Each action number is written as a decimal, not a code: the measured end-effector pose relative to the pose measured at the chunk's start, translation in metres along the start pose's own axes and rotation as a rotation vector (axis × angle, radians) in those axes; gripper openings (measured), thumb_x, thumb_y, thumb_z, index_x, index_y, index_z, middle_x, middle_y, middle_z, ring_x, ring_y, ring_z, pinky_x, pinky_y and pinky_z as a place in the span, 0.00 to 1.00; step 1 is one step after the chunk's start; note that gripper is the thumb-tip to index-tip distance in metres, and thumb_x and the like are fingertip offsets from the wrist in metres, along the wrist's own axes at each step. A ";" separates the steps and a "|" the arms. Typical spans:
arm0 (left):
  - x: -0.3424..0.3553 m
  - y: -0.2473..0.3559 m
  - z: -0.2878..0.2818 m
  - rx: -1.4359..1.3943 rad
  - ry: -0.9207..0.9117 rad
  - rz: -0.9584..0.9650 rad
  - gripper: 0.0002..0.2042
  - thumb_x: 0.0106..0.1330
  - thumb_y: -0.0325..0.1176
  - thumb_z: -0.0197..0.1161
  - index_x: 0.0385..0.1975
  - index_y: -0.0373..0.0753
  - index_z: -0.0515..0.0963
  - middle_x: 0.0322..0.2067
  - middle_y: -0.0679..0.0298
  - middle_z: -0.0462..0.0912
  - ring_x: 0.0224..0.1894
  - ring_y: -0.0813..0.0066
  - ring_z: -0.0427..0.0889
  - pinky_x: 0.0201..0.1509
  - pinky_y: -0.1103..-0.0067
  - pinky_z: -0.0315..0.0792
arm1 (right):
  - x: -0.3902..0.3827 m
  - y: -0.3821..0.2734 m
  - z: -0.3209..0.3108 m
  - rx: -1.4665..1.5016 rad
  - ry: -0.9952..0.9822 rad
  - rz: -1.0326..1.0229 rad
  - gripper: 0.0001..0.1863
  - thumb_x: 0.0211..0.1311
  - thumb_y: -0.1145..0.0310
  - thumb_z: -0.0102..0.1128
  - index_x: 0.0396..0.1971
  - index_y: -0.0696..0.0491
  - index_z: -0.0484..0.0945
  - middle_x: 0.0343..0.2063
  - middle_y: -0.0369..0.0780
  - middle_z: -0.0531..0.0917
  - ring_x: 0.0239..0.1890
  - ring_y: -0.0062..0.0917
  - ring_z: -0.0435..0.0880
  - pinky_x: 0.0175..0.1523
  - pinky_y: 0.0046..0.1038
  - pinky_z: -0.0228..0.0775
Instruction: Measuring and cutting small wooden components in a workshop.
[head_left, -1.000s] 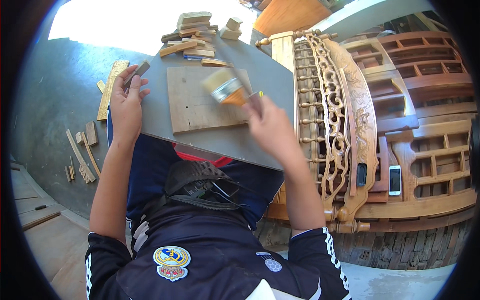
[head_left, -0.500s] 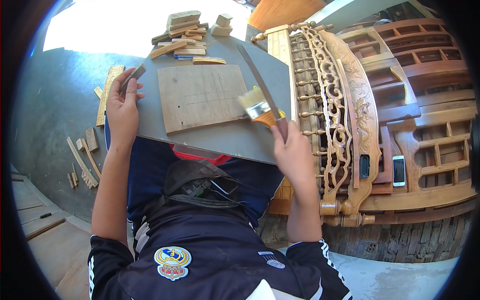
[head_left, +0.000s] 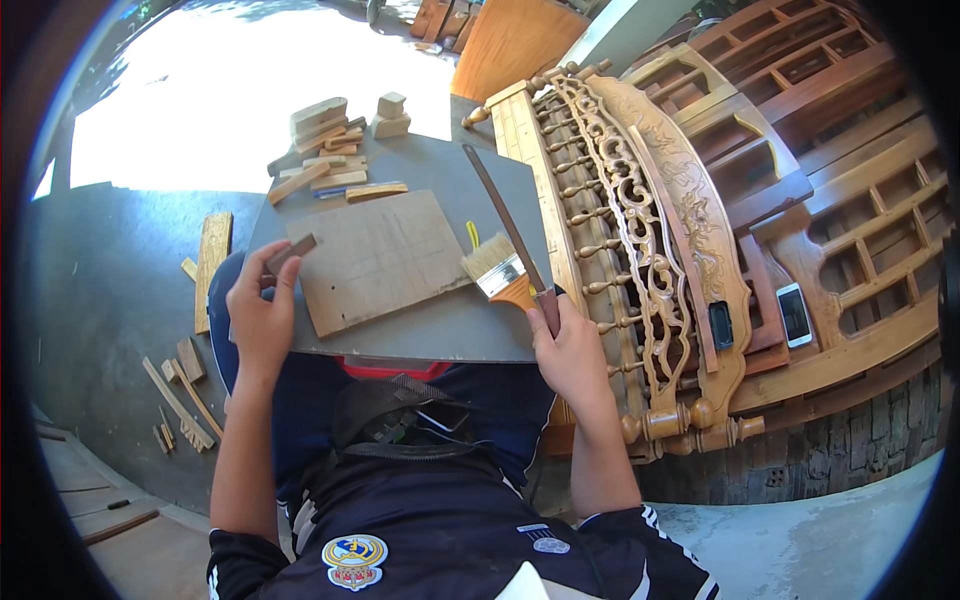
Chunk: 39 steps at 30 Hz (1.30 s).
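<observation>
My left hand (head_left: 262,312) is closed on a small brown block (head_left: 293,252), thumb on one side and fingers on the other, at the left edge of a flat wooden board (head_left: 385,258). On the right, my right hand (head_left: 573,345) grips a flat paintbrush (head_left: 495,270) with pale bristles and an orange handle. The same hand also has the handle of a long, narrow, dark file-like tool (head_left: 500,205), which points away from me. Both tools are over the right part of the grey tabletop (head_left: 430,338). Pencil lines mark the board's face.
Wood offcuts (head_left: 322,150) are piled at the tabletop's far left, near a blue pen. Carved furniture panels (head_left: 690,210) stand close on my right, with a white phone (head_left: 794,314) on them. Wooden strips (head_left: 180,400) lie on the floor at left.
The view has shifted, so the tabletop appears lower and further left. My left hand has come to the board's edge with the block. The brush and file-like tool remain in my right hand.
</observation>
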<state>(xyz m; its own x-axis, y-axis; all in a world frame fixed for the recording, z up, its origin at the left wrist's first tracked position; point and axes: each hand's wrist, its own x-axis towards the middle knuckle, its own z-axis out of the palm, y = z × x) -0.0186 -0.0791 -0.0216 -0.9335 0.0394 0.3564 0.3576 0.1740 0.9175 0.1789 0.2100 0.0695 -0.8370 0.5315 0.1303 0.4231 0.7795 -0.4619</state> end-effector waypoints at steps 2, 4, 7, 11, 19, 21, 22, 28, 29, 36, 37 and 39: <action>-0.007 0.009 0.008 0.338 -0.016 0.438 0.12 0.65 0.26 0.70 0.48 0.39 0.83 0.35 0.61 0.86 0.38 0.67 0.84 0.42 0.77 0.73 | 0.007 0.005 0.006 0.053 0.077 -0.054 0.15 0.72 0.62 0.59 0.36 0.61 0.73 0.29 0.58 0.83 0.37 0.58 0.84 0.42 0.51 0.74; -0.013 0.018 0.016 0.334 -0.038 0.459 0.13 0.63 0.26 0.70 0.47 0.39 0.83 0.37 0.60 0.86 0.42 0.63 0.84 0.50 0.73 0.72 | 0.017 0.004 0.008 0.040 0.092 -0.032 0.16 0.72 0.61 0.59 0.37 0.61 0.72 0.31 0.58 0.83 0.39 0.58 0.83 0.44 0.51 0.74; -0.015 0.034 0.023 0.400 -0.158 0.493 0.13 0.60 0.26 0.71 0.44 0.41 0.83 0.40 0.60 0.87 0.50 0.60 0.83 0.62 0.63 0.66 | 0.036 0.007 0.021 0.070 0.092 0.000 0.17 0.73 0.60 0.57 0.38 0.62 0.72 0.36 0.58 0.81 0.42 0.57 0.82 0.48 0.50 0.73; -0.014 0.049 0.038 0.455 -0.351 0.462 0.11 0.60 0.30 0.72 0.42 0.42 0.83 0.43 0.64 0.87 0.58 0.65 0.79 0.71 0.53 0.53 | 0.053 0.008 0.035 0.195 0.121 -0.034 0.20 0.76 0.57 0.53 0.39 0.63 0.71 0.40 0.58 0.79 0.45 0.57 0.80 0.51 0.49 0.72; -0.022 0.048 0.060 0.434 -0.281 0.349 0.09 0.60 0.33 0.73 0.38 0.43 0.83 0.39 0.63 0.84 0.51 0.60 0.80 0.61 0.63 0.62 | 0.028 -0.012 0.017 0.097 0.136 -0.082 0.22 0.77 0.57 0.52 0.43 0.65 0.76 0.41 0.57 0.81 0.45 0.54 0.82 0.51 0.48 0.73; -0.020 0.047 0.061 0.434 -0.283 0.338 0.09 0.59 0.33 0.73 0.37 0.43 0.83 0.39 0.63 0.84 0.50 0.60 0.81 0.60 0.64 0.63 | 0.015 -0.015 0.016 0.174 0.090 -0.100 0.21 0.77 0.58 0.53 0.45 0.66 0.77 0.40 0.58 0.82 0.45 0.55 0.83 0.50 0.47 0.74; -0.019 0.046 0.061 0.435 -0.284 0.333 0.09 0.59 0.33 0.73 0.37 0.43 0.83 0.39 0.63 0.84 0.50 0.60 0.81 0.60 0.64 0.63 | 0.008 -0.018 0.022 0.222 0.116 -0.220 0.19 0.75 0.61 0.56 0.47 0.65 0.77 0.40 0.58 0.83 0.44 0.54 0.84 0.49 0.46 0.75; -0.022 0.041 0.063 0.435 -0.203 0.359 0.08 0.59 0.32 0.72 0.36 0.42 0.82 0.37 0.62 0.84 0.47 0.59 0.82 0.58 0.65 0.65 | -0.033 -0.034 0.036 0.302 -0.036 -0.279 0.14 0.70 0.71 0.61 0.51 0.61 0.77 0.36 0.54 0.86 0.39 0.52 0.87 0.44 0.43 0.78; -0.021 0.042 0.066 0.434 -0.176 0.375 0.08 0.59 0.31 0.72 0.36 0.42 0.82 0.37 0.62 0.84 0.47 0.59 0.82 0.57 0.65 0.66 | -0.037 -0.034 0.038 0.294 -0.046 -0.308 0.14 0.69 0.71 0.61 0.51 0.61 0.77 0.35 0.53 0.86 0.39 0.52 0.87 0.43 0.43 0.78; -0.024 0.032 0.063 0.398 -0.174 0.409 0.08 0.59 0.30 0.71 0.37 0.40 0.82 0.38 0.63 0.84 0.48 0.61 0.81 0.61 0.65 0.62 | -0.039 -0.037 0.064 0.203 0.007 -0.447 0.14 0.71 0.70 0.60 0.51 0.61 0.77 0.36 0.52 0.86 0.37 0.51 0.86 0.41 0.44 0.80; -0.024 0.032 0.063 0.397 -0.176 0.409 0.08 0.59 0.30 0.71 0.37 0.40 0.82 0.38 0.63 0.84 0.48 0.61 0.81 0.61 0.65 0.62 | -0.038 -0.038 0.066 0.203 0.008 -0.445 0.14 0.71 0.70 0.60 0.51 0.61 0.77 0.36 0.52 0.86 0.37 0.51 0.86 0.41 0.44 0.80; -0.025 0.033 0.062 0.382 -0.175 0.405 0.08 0.60 0.29 0.71 0.37 0.40 0.82 0.39 0.64 0.84 0.48 0.61 0.81 0.62 0.65 0.62 | -0.037 -0.041 0.069 0.188 -0.009 -0.432 0.13 0.73 0.67 0.58 0.50 0.59 0.77 0.35 0.51 0.86 0.36 0.50 0.86 0.41 0.44 0.80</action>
<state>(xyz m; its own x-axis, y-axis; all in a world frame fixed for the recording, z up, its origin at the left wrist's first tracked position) 0.0144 -0.0131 -0.0115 -0.7266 0.3328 0.6011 0.6822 0.4529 0.5740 0.1682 0.1357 0.0231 -0.9257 0.1686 0.3386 -0.0337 0.8548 -0.5178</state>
